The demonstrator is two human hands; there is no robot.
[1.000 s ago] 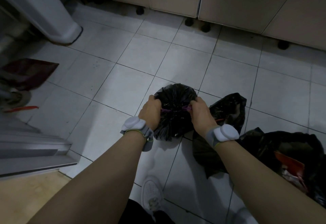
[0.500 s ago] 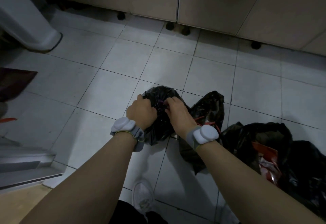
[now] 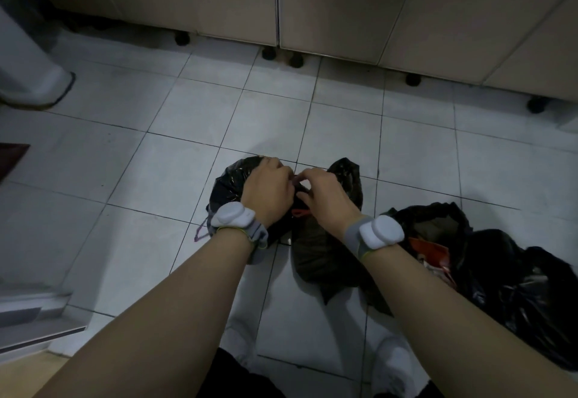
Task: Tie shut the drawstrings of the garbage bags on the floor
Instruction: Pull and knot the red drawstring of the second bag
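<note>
Nearest to me, my white shoes [image 3: 391, 363] are standing on the tiled floor [image 3: 175, 159], with both forearms reaching forward over them.

My left hand [image 3: 267, 189] is curling over the gathered neck of the small black garbage bag [image 3: 228, 184], and my right hand [image 3: 325, 195] is meeting it there, fingers bent and pinching at the purple drawstring [image 3: 295, 178] between the two hands. I am judging that the knot on this bag is being worked now and is not yet finished; a loose purple loop [image 3: 201, 230] is hanging beside my left wrist band [image 3: 233, 217].

Just behind and to the right of it, touching it, a second dark bag [image 3: 325, 260] is lying slumped, with a red drawstring [image 3: 300, 211] showing near my right wrist; whether it is tied I cannot tell. Further right, a larger black bag [image 3: 506, 275] is gaping open with orange wrappers [image 3: 428, 249] showing inside, so that one is clearly waiting.

For room, bare tiles are stretching ahead and to the left of the bags. A metal threshold [image 3: 34, 322] is edging the floor at near left, a white appliance base [image 3: 34, 84] is standing at far left, and the cabinet doors [image 3: 344, 6] on black feet [image 3: 269, 53] are closing off the far side.
</note>
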